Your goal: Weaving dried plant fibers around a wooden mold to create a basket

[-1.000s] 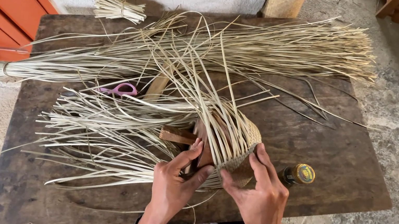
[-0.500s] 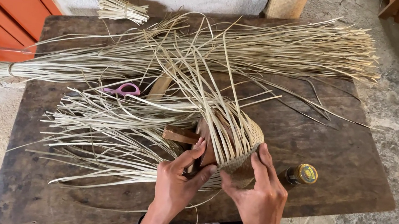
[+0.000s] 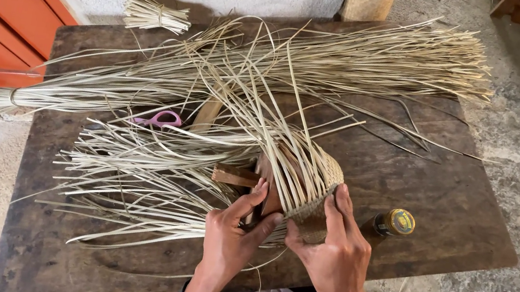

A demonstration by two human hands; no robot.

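- You are weaving the wall of the small straw basket [image 3: 315,189], which lies on its side near the 6 o'clock edge of the tabletop [image 3: 445,194].
- Your left hand [image 3: 229,234] pinches loose strands [image 3: 151,185] at its opening; your right hand [image 3: 333,253] is clasped over the woven rim.
- The basket sits between both hands, toward 12 o'clock.
- I judge the next move needs one strand tucked tightly, with the rim held firm.

pale straw strips [image 3: 228,86], pink scissors [image 3: 157,118]
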